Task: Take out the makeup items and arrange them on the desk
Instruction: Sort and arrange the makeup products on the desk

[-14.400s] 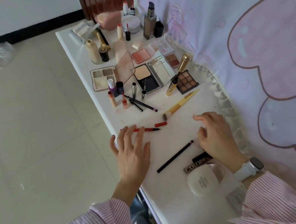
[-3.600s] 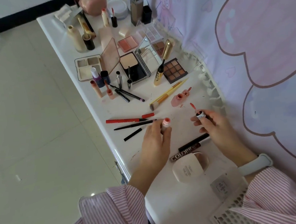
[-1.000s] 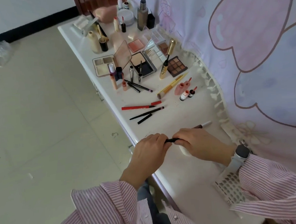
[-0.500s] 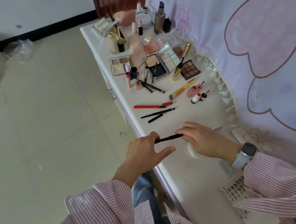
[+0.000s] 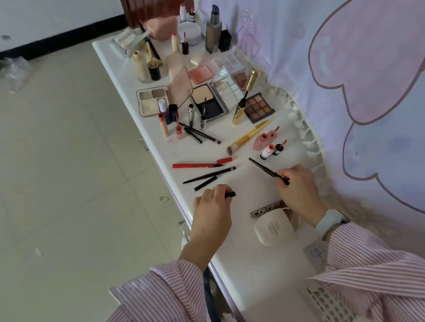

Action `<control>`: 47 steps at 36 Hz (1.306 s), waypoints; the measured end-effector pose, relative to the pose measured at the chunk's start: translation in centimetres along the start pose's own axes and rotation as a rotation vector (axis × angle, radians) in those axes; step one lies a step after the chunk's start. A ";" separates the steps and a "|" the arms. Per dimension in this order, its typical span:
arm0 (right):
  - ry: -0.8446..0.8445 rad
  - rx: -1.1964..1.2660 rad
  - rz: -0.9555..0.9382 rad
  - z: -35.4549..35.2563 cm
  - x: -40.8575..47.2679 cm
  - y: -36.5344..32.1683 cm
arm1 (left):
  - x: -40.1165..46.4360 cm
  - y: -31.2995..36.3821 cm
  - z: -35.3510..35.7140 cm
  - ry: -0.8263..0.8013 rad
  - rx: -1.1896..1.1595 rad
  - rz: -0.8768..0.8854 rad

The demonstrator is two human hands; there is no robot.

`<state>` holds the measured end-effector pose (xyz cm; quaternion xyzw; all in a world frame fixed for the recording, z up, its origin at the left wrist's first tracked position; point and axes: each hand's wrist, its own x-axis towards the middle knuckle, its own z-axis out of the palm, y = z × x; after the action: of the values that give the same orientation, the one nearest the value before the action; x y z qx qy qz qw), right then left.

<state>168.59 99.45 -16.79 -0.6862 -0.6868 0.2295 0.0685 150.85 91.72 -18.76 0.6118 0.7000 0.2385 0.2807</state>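
Right hand holds black pencil beside lip tints.

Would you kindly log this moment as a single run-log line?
left hand: holds black cap | right hand: holds uncapped black pencil, tip up | desk: other makeup laid out | step: placing pending

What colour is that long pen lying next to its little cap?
Red, with a matching red cap; the head view shows it.

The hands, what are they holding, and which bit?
The right hand pinches a thin black pencil near its back end. The left hand holds its small black cap, mostly hidden in the fingers.
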 end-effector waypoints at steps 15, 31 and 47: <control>-0.028 0.157 0.015 1.2 1.6 -0.9 | 5.5 4.5 3.1 0.173 -0.076 -0.110; -0.065 0.294 -0.106 0.5 1.1 0.2 | 4.5 5.0 4.4 0.151 -0.209 -0.070; -0.098 0.202 -0.171 -0.7 -0.5 1.1 | 3.2 3.9 3.3 0.054 -0.239 0.023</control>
<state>169.90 99.10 -16.56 -0.6029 -0.7187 0.3239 0.1230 155.66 95.39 -18.85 0.5753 0.6668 0.3400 0.3298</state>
